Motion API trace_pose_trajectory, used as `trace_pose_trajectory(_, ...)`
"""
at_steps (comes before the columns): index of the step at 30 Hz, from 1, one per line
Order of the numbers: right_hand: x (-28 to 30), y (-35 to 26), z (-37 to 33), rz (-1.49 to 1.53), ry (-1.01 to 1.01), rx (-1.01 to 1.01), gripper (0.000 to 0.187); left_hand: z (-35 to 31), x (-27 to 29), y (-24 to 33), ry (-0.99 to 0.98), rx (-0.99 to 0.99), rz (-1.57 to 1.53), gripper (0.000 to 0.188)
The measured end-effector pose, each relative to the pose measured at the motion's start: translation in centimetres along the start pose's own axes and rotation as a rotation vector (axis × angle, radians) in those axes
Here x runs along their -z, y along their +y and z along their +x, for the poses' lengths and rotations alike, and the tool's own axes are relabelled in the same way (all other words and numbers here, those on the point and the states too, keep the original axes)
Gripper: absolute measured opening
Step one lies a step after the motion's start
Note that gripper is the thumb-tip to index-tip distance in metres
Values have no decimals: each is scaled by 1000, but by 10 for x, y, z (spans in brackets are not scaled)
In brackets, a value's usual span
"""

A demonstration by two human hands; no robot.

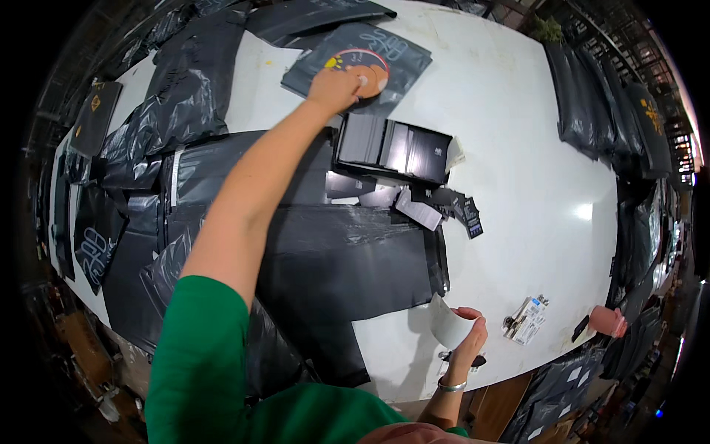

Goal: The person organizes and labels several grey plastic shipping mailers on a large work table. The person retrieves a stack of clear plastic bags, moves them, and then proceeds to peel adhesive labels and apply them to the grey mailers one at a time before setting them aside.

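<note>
My left hand (336,90) reaches far across the table, its fingers curled over a round orange, dark and yellow patterned piece (373,80). That piece lies on a dark plastic bag (407,63); what the fingertips pinch is hidden. Near the front edge, my right hand (467,342) holds a curled strip of white paper (448,325) between thumb and fingers. Between the hands stands a black open box (429,174) packed with upright dark cards (403,148). Loose cards (418,209) are scattered along its near side.
Dark plastic packages (196,81) pile up on the left, and a large black sheet (347,251) spreads over the middle of the white table (532,244). Printed labels (526,321) and a pink object (606,321) lie at the near right. More black bags (580,100) line the right edge.
</note>
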State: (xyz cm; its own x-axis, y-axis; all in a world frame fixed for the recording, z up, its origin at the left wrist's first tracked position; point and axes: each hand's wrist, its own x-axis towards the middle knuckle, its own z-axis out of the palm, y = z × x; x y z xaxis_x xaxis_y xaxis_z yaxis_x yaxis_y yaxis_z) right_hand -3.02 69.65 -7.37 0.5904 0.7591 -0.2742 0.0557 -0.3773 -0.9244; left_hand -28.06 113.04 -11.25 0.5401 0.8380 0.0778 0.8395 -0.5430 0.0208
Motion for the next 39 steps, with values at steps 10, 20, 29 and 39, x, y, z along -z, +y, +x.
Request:
trace_pose_trajectory(10, -79, -95, 13, 110, 257, 675, 51, -128, 115, 43, 243, 313, -289, 26)
trace_pose_trajectory(20, -176, -136, -213, -57, -856, 1526, 36, -306, 147, 105, 80, 516, -392, 19)
trace_pose_trajectory(29, -116, -64, -207, 156, -690, 286, 52, -509, 228, 107, 211, 622, -1061, 13)
trace_pose_trajectory(39, -83, -5, -269, 118, -1400, -785, 49, -636, 219, 156, 182, -25, -1070, 20)
